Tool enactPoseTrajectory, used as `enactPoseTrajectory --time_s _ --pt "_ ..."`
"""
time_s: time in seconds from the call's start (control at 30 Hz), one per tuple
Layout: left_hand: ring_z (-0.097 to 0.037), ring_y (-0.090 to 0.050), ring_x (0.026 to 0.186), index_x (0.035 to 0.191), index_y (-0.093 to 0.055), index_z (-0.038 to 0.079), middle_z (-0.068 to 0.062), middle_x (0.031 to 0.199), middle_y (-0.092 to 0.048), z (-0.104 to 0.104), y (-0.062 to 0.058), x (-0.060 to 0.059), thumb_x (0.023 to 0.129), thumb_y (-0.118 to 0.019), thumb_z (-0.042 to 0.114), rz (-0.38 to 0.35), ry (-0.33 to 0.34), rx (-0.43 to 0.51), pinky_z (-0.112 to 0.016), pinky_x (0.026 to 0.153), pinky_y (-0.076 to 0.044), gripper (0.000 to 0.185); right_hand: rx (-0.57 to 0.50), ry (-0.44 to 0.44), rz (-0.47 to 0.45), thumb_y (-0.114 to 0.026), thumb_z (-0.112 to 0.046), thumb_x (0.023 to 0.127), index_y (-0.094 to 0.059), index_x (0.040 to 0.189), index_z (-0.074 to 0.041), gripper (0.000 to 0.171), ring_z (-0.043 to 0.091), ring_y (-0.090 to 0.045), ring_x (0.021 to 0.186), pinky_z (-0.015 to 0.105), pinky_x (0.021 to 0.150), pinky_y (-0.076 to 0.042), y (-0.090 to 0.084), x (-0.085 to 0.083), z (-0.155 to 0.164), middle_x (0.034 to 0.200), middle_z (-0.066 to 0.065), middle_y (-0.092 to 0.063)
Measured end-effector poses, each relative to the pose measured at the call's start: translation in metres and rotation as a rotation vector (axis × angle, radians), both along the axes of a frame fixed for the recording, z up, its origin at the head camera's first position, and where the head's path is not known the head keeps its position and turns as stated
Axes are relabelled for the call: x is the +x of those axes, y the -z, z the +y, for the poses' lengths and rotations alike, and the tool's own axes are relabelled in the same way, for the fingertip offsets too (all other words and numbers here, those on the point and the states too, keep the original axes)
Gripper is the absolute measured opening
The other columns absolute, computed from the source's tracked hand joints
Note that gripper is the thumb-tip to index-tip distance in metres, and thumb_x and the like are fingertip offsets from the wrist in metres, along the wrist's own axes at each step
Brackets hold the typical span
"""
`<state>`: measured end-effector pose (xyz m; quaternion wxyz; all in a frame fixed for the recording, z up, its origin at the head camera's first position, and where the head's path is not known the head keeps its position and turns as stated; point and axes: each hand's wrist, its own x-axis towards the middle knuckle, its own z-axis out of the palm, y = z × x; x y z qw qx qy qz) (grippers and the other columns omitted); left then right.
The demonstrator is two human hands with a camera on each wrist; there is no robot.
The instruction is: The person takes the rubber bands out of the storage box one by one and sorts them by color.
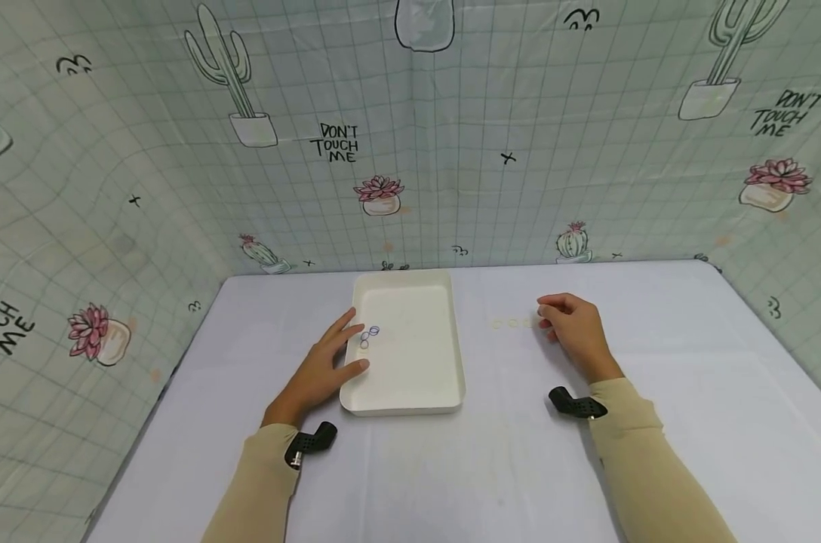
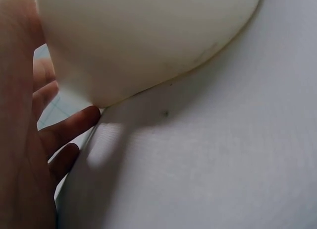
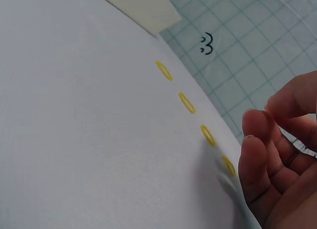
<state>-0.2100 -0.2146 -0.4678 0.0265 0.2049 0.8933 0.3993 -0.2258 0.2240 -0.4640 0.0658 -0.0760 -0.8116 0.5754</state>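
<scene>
Both forearms (image 1: 257, 483) come in from the near side, in tan sleeves (image 1: 644, 460), angled toward each other. The left hand (image 1: 321, 375) rests against the left edge of the tray (image 1: 410, 362), fingers spread and nearly straight, thumb parted from them. The right hand (image 1: 575, 328) is over the right half of the table (image 1: 505, 475), fingers bent inward near the thumb; whether the tips meet is hard to tell.

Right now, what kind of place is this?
Probably a little tabletop work corner, though I can't tell whose. There's a white table, a checked cloth with cactus pictures around it, and a tray and yellow rings on top.
</scene>
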Motion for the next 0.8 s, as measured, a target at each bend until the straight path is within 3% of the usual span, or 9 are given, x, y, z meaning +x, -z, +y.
enactPoseTrajectory --time_s 0.33,0.5,0.8 --pt "-0.024 -0.010 0.153 0.158 -0.034 0.018 0.012 0.167 -0.011 -0.005 -0.002 0.003 0.087 -0.075 0.044 -0.069 -0.018 0.005 -0.060 0.117 -0.015 0.086 -0.029 -0.063 0.000 -0.062 -0.017 0.099 -0.065 0.121 0.005 0.031 0.011 -0.065 0.077 0.026 0.062 -0.055 -0.004 0.001 -0.019 0.108 0.024 -0.066" --pt "-0.022 -0.010 0.153 0.157 -0.036 0.020 0.015 0.166 -0.011 -0.007 -0.001 0.004 0.087 -0.076 0.045 -0.072 -0.026 0.003 -0.060 0.117 -0.015 0.085 -0.044 -0.103 -0.012 -0.062 -0.016 0.099 -0.064 0.121 0.006 0.031 0.014 -0.065 0.079 0.026 0.063 -0.055 -0.003 0.004 -0.030 0.107 0.024 -0.066" --pt "-0.023 -0.012 0.153 0.157 -0.037 0.016 0.012 0.166 -0.013 -0.001 0.001 0.002 0.087 -0.076 0.042 -0.028 0.024 0.007 -0.059 0.118 -0.015 0.084 -0.029 -0.168 -0.003 -0.064 -0.017 0.098 -0.066 0.119 0.004 0.030 0.017 -0.065 0.079 0.028 0.064 -0.055 -0.008 0.004 -0.048 0.104 0.022 -0.068"
